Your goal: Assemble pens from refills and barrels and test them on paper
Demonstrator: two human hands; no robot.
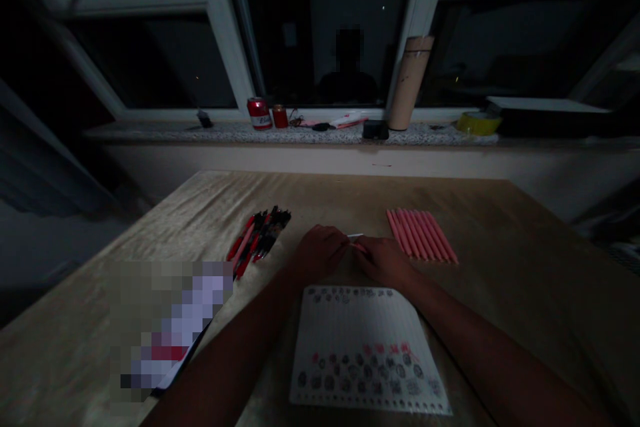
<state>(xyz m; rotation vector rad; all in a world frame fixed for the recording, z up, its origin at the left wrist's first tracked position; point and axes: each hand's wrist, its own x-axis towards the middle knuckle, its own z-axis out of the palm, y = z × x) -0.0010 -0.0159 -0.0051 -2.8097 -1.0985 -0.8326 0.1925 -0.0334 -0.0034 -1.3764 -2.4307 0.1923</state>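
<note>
Near the middle of the table, my left hand [323,251] and my right hand [383,259] meet with fingers closed. Between their fingertips is a slim pink pen-like thing [357,246], mostly covered by the fingers. A thin white strip [355,235] shows just beyond them; whether it belongs to the held thing I cannot tell. Just on the near side of the hands lies a lined sheet of paper [350,327] with rows of dark and red scribbled marks. Right of my right hand, several pink pens or pencils [423,235] lie side by side in a neat row.
Left of my hands is a loose pile of red and black pens [260,237]. A blurred-out flat object [193,320] lies nearer on the left. On the windowsill [225,135] stand a red can [259,113], a small red jar [280,116], a tall cylinder [411,83] and yellow tape [479,123].
</note>
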